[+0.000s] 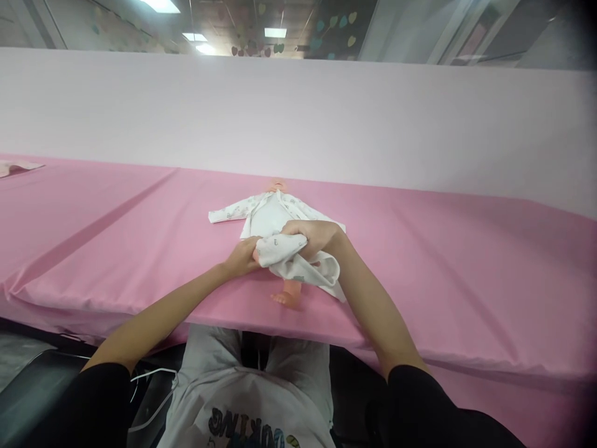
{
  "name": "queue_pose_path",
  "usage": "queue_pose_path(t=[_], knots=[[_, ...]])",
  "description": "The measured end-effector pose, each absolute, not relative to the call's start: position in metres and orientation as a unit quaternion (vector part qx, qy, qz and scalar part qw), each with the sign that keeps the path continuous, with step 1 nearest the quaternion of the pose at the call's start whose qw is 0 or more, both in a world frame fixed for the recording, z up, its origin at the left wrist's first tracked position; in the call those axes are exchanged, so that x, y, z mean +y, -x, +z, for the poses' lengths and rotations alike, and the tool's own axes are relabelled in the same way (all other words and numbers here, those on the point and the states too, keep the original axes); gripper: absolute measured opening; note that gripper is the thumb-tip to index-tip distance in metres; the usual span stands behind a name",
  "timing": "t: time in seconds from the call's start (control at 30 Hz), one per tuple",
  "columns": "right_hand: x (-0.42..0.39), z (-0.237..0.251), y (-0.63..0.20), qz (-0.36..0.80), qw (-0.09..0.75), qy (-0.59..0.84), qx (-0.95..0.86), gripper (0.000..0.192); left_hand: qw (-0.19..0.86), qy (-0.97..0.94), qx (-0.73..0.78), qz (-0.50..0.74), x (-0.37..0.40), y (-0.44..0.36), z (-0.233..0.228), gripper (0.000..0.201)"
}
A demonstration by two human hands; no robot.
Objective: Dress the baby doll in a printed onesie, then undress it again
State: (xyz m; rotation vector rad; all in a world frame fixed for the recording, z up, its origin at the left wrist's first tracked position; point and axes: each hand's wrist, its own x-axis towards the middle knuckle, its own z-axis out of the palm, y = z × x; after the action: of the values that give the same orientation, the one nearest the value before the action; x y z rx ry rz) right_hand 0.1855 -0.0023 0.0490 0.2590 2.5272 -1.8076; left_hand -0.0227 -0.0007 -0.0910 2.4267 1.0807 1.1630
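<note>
A baby doll (278, 186) lies on its back on the pink table cover, its head toward the white wall. It wears a white printed long-sleeved top (265, 214) with the sleeves spread out. White printed pants (303, 269) are bunched over its lower body. One bare doll foot (286, 297) sticks out below them, near the table's front edge. My left hand (243, 257) is closed at the left end of the pants; whether a doll's leg is also in its grasp is partly hidden. My right hand (313, 235) grips the bunched cloth from above, its fingertips covered.
The pink cover (448, 267) spreads across the padded table, creased in places. A white wall panel (298, 118) runs behind it, with glass above. A pale pink cloth (18, 167) lies at the far left. A white cable (156, 398) hangs beside my lap.
</note>
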Motion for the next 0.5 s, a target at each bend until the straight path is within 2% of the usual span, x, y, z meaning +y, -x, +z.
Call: queue_pose_path(t=[0.23, 0.37, 0.5], knots=[[-0.008, 0.053, -0.185, -0.539, 0.02, -0.009, 0.842, 0.026, 0.179, -0.791, 0.375, 0.448, -0.007, 0.023, -0.081, 0.043], [-0.028, 0.062, -0.173, -0.503, 0.084, 0.028, 0.86, 0.022, 0.195, -0.775, 0.355, 0.484, -0.014, 0.02, -0.076, 0.036], [-0.047, 0.07, -0.161, -0.479, 0.083, 0.035, 0.873, 0.017, 0.203, -0.76, 0.37, 0.495, -0.018, 0.016, -0.074, 0.034]])
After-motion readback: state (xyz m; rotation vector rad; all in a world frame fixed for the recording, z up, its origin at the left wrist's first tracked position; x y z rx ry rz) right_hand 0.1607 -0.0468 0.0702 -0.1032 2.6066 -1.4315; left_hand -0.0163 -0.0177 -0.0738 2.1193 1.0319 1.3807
